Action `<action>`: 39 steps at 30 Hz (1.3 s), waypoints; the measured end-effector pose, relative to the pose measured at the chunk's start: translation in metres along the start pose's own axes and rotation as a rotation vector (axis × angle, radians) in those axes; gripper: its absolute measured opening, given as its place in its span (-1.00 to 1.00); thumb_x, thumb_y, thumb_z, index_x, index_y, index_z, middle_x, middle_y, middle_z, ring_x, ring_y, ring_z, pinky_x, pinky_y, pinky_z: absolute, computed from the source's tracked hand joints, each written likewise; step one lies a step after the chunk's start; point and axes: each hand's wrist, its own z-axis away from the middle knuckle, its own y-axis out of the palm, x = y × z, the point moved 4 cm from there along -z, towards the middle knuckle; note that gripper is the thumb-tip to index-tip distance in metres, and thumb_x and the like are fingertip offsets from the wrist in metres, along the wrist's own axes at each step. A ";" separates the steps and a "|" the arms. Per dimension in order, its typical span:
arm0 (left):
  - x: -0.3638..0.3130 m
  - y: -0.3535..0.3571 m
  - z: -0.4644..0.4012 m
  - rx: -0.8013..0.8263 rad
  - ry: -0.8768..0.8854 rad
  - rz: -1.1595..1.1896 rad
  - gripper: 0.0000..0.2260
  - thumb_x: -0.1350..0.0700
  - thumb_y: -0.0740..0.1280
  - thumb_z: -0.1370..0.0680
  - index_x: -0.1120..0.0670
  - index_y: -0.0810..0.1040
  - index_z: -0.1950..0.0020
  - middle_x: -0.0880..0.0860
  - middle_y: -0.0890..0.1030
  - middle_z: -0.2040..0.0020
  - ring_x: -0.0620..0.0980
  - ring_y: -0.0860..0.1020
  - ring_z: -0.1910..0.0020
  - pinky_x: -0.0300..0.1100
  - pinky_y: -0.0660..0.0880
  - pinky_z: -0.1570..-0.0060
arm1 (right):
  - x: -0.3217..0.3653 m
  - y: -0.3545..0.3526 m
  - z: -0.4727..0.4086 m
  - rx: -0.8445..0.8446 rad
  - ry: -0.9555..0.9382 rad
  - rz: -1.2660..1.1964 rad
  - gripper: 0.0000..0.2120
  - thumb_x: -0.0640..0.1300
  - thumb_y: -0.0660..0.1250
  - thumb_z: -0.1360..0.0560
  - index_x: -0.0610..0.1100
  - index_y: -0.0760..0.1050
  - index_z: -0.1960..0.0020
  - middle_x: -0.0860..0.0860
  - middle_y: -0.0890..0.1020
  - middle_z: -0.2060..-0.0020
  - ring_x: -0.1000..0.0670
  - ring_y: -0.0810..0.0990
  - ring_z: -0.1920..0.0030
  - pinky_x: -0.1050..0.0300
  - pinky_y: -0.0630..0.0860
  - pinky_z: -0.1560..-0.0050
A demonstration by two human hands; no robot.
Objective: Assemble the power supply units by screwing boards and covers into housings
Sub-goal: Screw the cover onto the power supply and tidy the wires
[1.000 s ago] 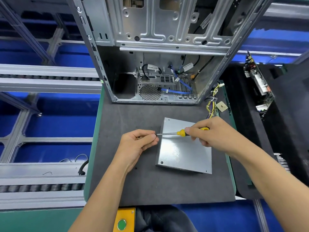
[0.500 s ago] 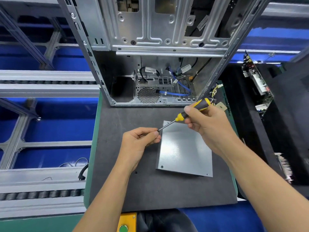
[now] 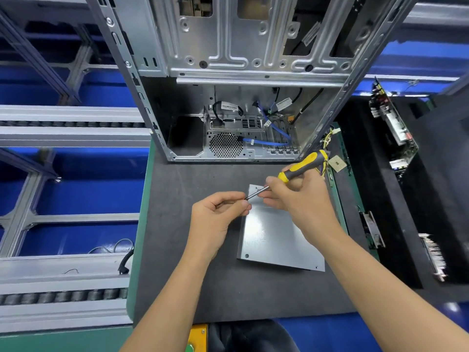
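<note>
A silver power supply housing (image 3: 276, 237) lies flat on the dark mat (image 3: 182, 275), cover side up, with a screw in its near left corner. My right hand (image 3: 302, 199) grips a yellow and black screwdriver (image 3: 302, 167) above the housing's far left corner, handle tilted up to the right. My left hand (image 3: 218, 217) has its fingers curled at the screwdriver's tip, thumb and forefinger pinched together there. What they pinch is hidden.
An open computer case (image 3: 241, 72) stands at the back of the mat, cables inside. A wire bundle (image 3: 327, 138) hangs at its right corner. Circuit boards (image 3: 390, 128) stand in a dark tray at right. Conveyor rails (image 3: 63, 123) run along the left.
My right hand raised the screwdriver handle from level to tilted up and right, then slid along the shaft toward the tip. My left hand stayed at the tip.
</note>
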 end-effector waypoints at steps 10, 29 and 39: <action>0.002 0.006 -0.009 0.070 -0.035 0.050 -0.76 0.32 0.52 -0.43 0.03 0.74 -0.01 0.15 0.71 0.13 0.05 0.69 0.17 -0.23 0.60 0.07 | 0.003 -0.005 -0.007 -0.003 -0.089 0.037 -0.79 -0.30 0.41 -0.51 -0.13 0.38 0.03 -0.12 0.66 0.20 -0.17 0.72 0.22 -0.01 0.67 0.17; 0.013 0.024 -0.039 0.009 -0.084 -0.251 -0.88 0.10 0.39 -0.59 -0.01 0.73 -0.02 -0.06 0.72 0.09 -0.02 0.64 0.06 -0.10 0.57 -0.03 | 0.000 -0.016 -0.022 -0.131 -0.143 0.131 -0.81 -0.28 0.41 -0.53 -0.15 0.39 0.01 -0.13 0.62 0.17 -0.08 0.73 0.22 0.02 0.68 0.18; 0.007 0.024 -0.042 0.052 -0.073 -0.300 -0.88 0.14 0.40 -0.57 -0.03 0.73 0.06 -0.08 0.72 0.10 -0.14 0.62 0.06 -0.19 0.56 -0.04 | 0.014 -0.004 -0.021 -0.060 -0.358 0.534 -0.77 -0.16 0.47 -0.48 -0.01 0.41 0.08 0.12 0.62 0.29 0.12 0.66 0.27 0.15 0.59 0.16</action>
